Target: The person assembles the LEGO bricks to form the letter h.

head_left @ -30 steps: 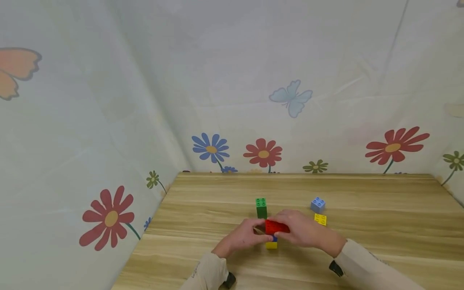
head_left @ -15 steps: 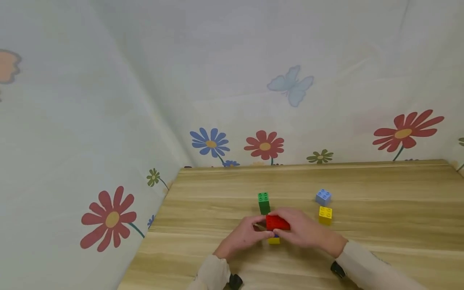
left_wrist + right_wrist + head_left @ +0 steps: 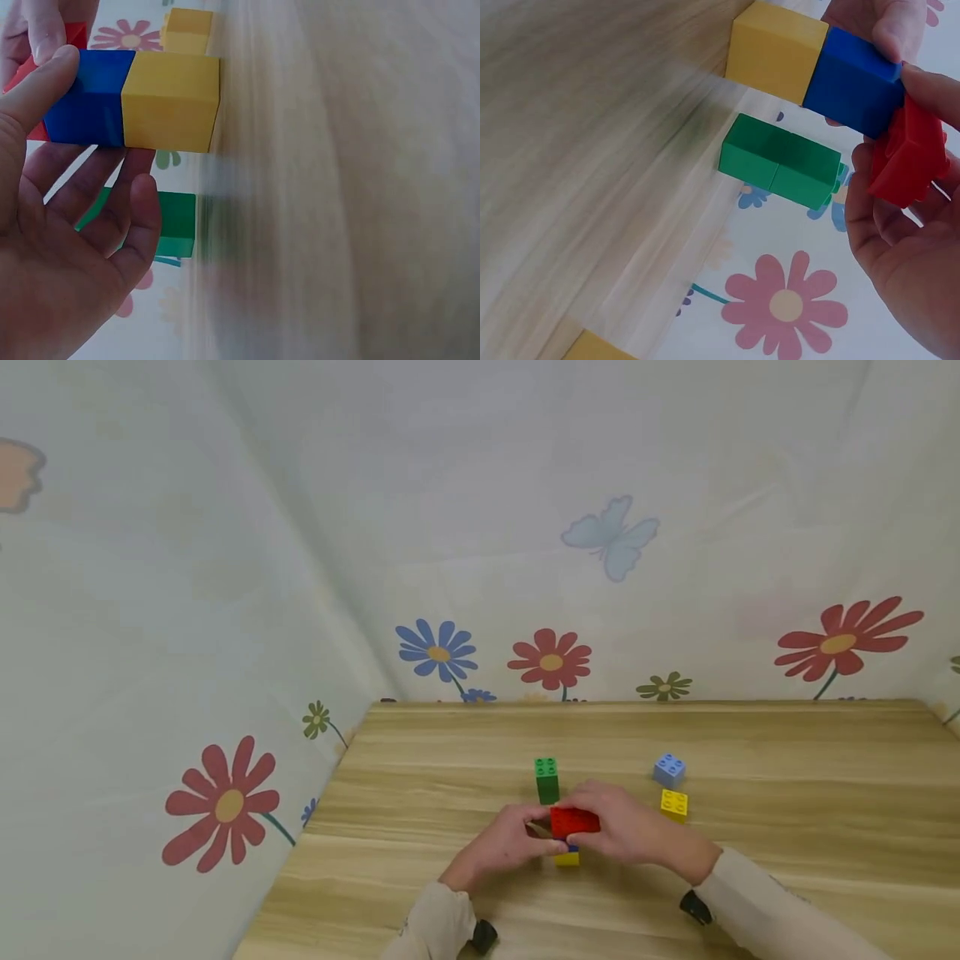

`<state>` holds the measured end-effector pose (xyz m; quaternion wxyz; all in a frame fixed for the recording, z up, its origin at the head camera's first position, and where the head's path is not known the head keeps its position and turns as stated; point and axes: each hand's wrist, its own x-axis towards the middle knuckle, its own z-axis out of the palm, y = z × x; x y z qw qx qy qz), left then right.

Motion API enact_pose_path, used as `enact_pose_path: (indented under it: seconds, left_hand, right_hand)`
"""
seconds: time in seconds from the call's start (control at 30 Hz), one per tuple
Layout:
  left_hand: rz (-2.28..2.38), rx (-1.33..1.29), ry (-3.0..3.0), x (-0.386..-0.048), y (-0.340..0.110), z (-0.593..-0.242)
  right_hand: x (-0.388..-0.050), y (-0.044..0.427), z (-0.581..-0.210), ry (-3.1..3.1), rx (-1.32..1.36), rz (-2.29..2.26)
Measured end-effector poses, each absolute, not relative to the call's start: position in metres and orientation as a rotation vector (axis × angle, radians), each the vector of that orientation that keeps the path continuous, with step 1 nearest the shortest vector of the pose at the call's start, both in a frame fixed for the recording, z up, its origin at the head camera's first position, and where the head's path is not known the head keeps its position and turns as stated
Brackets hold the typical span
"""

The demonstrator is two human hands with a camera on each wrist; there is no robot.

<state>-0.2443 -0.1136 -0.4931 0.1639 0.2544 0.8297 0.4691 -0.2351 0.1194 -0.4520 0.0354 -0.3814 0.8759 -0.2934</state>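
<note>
One red brick (image 3: 574, 822) atop a blue brick (image 3: 94, 101), yellow brick (image 3: 169, 101) at the bottom.
Right hand (image 3: 626, 827) grips red, overhanging rightward; left hand (image 3: 510, 843) pinches blue, likely to steady the column, apparently standing on the table (image 3: 420, 760). Can't tell if red is seated. Green column (image 3: 548, 785) upright just behind; light-blue brick (image 3: 669, 770) and second yellow brick (image 3: 674, 806) rightward, probably out of the way.

Out on the wood-grain table (image 3: 427, 760), a green pillar of two bricks (image 3: 547, 782) stands upright, studs up; over to the right, here's a light-blue brick (image 3: 670, 771), a lone yellow brick (image 3: 674, 806) just in front of it; and behind them hangs the pale cloth (image 3: 480, 527), red flowers (image 3: 551, 662) and a blue flower (image 3: 438, 652) along its lower part, a light-blue butterfly (image 3: 612, 538) printed above!
</note>
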Motion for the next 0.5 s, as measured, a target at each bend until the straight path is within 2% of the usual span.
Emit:
enact_pose_path:
  seconds: [0.5]
  left_hand:
    - [1.285, 0.659, 2.38, -0.2433, -0.1127, -0.4848]
  right_hand:
    - [-0.2338, 0.114, -0.4442, 2.74, -1.205, -0.806]
